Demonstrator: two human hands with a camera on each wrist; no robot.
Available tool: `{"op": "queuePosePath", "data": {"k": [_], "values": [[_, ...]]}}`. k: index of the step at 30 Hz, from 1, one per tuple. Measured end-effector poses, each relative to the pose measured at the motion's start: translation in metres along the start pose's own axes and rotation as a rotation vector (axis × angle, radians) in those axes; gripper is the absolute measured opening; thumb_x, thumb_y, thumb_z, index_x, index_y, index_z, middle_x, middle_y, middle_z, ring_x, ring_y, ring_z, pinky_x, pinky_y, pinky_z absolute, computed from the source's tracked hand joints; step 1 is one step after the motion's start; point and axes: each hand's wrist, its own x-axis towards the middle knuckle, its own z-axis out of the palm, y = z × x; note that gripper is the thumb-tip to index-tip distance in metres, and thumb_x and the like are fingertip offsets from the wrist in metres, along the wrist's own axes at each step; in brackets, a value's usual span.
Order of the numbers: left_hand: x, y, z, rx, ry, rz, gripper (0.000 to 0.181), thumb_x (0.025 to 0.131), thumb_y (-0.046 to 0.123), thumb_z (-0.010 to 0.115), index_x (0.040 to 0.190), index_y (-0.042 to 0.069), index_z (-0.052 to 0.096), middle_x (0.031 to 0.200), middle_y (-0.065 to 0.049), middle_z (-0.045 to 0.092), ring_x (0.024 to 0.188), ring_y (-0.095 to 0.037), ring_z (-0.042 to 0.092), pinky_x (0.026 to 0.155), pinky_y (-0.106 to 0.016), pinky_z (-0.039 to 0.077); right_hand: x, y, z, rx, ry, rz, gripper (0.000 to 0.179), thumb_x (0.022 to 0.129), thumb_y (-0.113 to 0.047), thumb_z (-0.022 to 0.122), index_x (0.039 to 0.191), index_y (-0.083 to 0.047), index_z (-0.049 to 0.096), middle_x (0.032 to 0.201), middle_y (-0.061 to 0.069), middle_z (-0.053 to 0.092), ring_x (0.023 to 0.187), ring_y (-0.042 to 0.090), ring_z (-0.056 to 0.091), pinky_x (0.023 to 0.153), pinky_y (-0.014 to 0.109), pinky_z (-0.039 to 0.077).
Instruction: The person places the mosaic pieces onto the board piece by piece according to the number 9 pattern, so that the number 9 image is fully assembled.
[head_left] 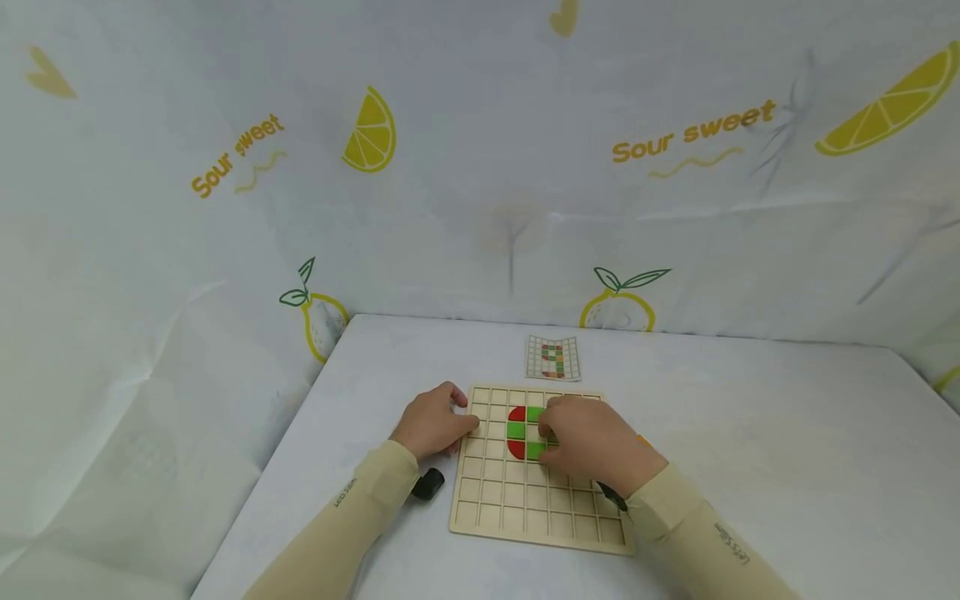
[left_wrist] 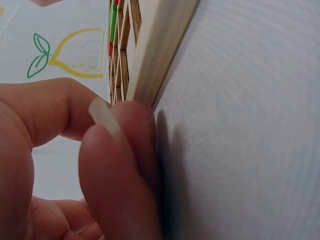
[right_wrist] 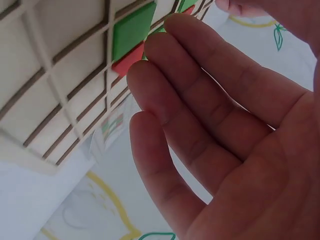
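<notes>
A square wooden grid board [head_left: 491, 492] lies on the table. Red tiles [head_left: 517, 450] with rounded corners and green tiles [head_left: 516, 430] sit in its upper middle cells, with one bare cell enclosed among them. My left hand [head_left: 435, 421] holds the board's left edge, thumb over the rim. In the left wrist view its fingertips [left_wrist: 135, 117] meet the board's side. Over the tiles is my right hand [head_left: 592, 437], fingertips right at the green ones. The right wrist view shows its fingers [right_wrist: 190, 100] nearly straight, close to a green tile [right_wrist: 134, 32], with no piece visible in them.
A small pattern card [head_left: 553, 358] with a coloured grid lies behind the board. Something orange [head_left: 642, 440] peeks out behind the right wrist. A black device [head_left: 429, 484] is at the left wrist. White cloth [head_left: 465, 208] printed with lemons hangs behind the table.
</notes>
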Motion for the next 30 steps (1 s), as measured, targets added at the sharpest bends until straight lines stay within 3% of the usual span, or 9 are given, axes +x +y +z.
{"op": "queuePosePath", "data": {"k": [9,18,30], "values": [[-0.001,0.005,0.002,0.002,-0.004,-0.002,0.033,0.096,0.028,0.075,0.121,0.01,0.064,0.062,-0.001,0.065,0.051,-0.015,0.06,0.057,-0.028,0.047,-0.023,0.039,-0.017,0.091,-0.05,0.178,0.016,0.087,-0.026,0.086,0.096,-0.016,0.079,0.095,-0.007,0.07,0.083,0.012,0.061,0.081,0.039,0.058],[-0.003,0.001,-0.001,0.005,-0.004,-0.015,0.032,0.095,0.027,0.074,0.121,0.01,0.063,0.062,-0.001,0.063,0.052,-0.015,0.058,0.059,-0.029,0.047,-0.058,0.093,-0.021,0.097,-0.03,0.245,0.021,0.089,-0.029,0.087,0.1,-0.014,0.078,0.098,-0.003,0.072,0.089,0.016,0.064,0.082,0.043,0.058],[-0.003,0.001,0.0,0.001,-0.012,-0.006,0.031,0.096,0.027,0.073,0.12,0.011,0.063,0.063,-0.002,0.064,0.052,-0.015,0.057,0.058,-0.029,0.047,-0.063,0.106,-0.013,0.097,-0.069,0.314,0.028,0.085,-0.031,0.091,0.1,-0.013,0.076,0.093,-0.002,0.069,0.087,0.018,0.059,0.082,0.042,0.056]]}}
